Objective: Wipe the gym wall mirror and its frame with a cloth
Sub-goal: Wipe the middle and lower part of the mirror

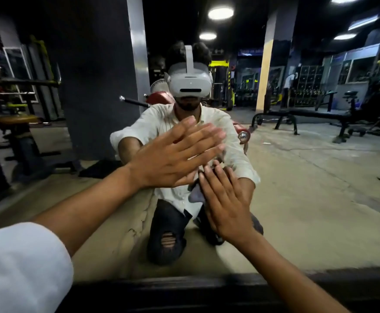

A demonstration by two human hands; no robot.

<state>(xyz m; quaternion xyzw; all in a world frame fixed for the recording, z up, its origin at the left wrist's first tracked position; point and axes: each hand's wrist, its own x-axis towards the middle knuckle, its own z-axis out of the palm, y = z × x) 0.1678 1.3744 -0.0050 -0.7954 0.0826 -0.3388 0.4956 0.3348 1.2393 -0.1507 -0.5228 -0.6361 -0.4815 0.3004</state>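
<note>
The wall mirror (308, 188) fills most of the view and reflects me kneeling on the gym floor. My left hand (173, 159) lies flat on the glass at centre, fingers straight and spread, holding nothing. Just below and to its right, my right hand (225, 204) presses a grey cloth (195, 195) flat against the glass with straight fingers. Only a small part of the cloth shows past the fingers. The mirror's dark bottom frame (162, 290) runs along the lower edge of the view.
A silver vertical strip (137, 53) stands on the mirror at upper centre, beside a dark panel. Reflected gym machines (19, 136) show at the left, with benches (297, 116) and dumbbell racks at the right. My white sleeve (22, 267) fills the lower left corner.
</note>
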